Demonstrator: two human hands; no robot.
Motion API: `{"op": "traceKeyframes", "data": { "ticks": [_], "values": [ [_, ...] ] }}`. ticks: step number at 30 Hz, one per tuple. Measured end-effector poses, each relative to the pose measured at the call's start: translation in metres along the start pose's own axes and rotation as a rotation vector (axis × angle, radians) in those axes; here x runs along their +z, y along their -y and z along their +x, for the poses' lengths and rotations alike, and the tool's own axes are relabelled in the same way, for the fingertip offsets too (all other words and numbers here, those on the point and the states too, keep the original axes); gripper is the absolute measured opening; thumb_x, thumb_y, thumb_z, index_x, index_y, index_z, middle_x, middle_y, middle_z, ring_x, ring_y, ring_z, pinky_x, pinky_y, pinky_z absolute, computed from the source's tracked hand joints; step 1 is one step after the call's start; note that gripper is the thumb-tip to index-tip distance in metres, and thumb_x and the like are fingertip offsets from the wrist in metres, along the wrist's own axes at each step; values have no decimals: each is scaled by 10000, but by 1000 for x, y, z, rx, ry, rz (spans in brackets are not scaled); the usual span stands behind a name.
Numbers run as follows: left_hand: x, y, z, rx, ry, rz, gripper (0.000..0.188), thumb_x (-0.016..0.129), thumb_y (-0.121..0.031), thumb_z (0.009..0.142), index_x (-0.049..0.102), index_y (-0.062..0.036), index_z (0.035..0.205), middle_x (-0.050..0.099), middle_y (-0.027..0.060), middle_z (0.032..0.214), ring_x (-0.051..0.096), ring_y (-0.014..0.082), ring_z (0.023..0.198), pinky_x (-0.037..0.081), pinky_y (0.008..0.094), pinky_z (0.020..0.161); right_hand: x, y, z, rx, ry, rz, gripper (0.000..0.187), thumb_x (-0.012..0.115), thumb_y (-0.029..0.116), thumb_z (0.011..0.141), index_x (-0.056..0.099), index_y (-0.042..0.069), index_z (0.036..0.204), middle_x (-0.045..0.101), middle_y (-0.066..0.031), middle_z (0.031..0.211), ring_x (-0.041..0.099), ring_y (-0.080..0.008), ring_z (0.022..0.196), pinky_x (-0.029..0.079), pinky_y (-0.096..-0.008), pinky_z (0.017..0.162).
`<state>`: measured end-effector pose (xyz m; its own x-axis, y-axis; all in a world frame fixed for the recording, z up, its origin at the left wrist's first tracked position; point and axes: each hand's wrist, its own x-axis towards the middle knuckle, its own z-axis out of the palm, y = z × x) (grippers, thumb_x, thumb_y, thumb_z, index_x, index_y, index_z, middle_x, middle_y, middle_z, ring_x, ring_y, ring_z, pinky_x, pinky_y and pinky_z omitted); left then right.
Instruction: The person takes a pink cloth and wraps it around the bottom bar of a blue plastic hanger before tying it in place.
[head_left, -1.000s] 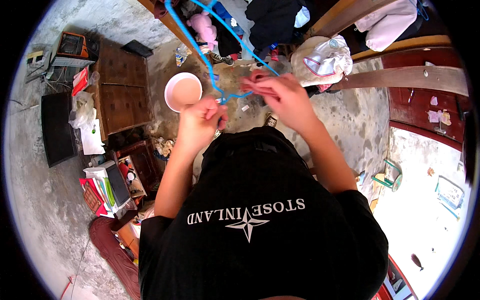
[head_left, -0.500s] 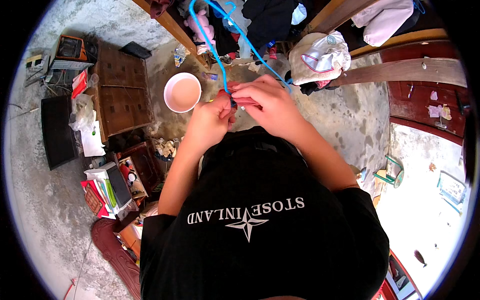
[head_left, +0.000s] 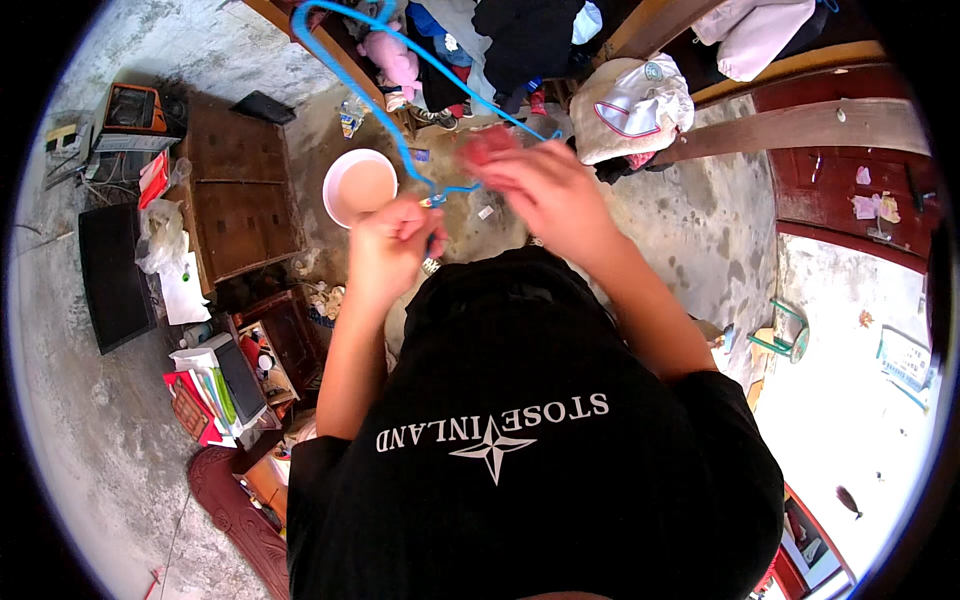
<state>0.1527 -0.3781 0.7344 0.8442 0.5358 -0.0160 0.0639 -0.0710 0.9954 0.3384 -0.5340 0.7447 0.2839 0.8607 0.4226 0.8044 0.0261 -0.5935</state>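
Note:
A blue wire clothes hanger (head_left: 385, 118) stretches up and away from my left hand (head_left: 390, 240). The fingers of that hand are closed round its near end, beside a small yellow and blue bit that I cannot make out. My right hand (head_left: 560, 205) is raised to the right of it, a piece of red cloth (head_left: 487, 146) in its fingers. Motion blurs the cloth and the fingertips. A thin blue end of the hanger pokes out between the two hands.
A white bucket of cloudy water (head_left: 328, 190) stands on the floor just beyond my left hand. Clothes and a pink plush toy (head_left: 392, 60) lie under a wooden frame ahead. A pale bag (head_left: 635, 110) sits to the right. At left is a brown wooden cabinet (head_left: 240, 200).
My hands have come apart: the right one has lifted the red cloth away from the hanger. My left hand has moved a little left, and the hanger has swung left with it.

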Motion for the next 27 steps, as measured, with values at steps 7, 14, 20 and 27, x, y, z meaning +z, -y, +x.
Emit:
{"op": "traceKeyframes", "data": {
  "ticks": [7,14,20,27],
  "values": [
    [6,-10,4,-38,-62,132,452,634,116,929,303,-57,674,610,71,660,615,113,595,487,287,488,8,-2,6,-54,-35,10,341,765,46,771,697,98,1101,713,-54,1083,641,-286,936,514,-394,866],
    [7,-8,14,-61,78,207,402,652,68,925,347,-42,687,651,64,670,653,109,595,498,277,487,9,21,20,-6,-84,143,297,767,39,777,708,88,1064,723,-56,1048,637,-293,904,522,-391,843],
    [1,-17,14,20,8,214,391,672,69,914,375,-31,681,582,30,620,605,91,581,469,280,484,4,8,22,-82,5,64,296,775,16,779,708,57,1065,713,-69,1129,633,-304,974,545,-390,836],
    [7,-11,21,-171,65,222,371,640,68,918,368,-42,692,476,6,612,599,97,603,461,292,490,8,10,15,-172,73,8,235,729,5,776,675,68,995,694,-76,1105,611,-304,1013,539,-390,866]
  ]
}}
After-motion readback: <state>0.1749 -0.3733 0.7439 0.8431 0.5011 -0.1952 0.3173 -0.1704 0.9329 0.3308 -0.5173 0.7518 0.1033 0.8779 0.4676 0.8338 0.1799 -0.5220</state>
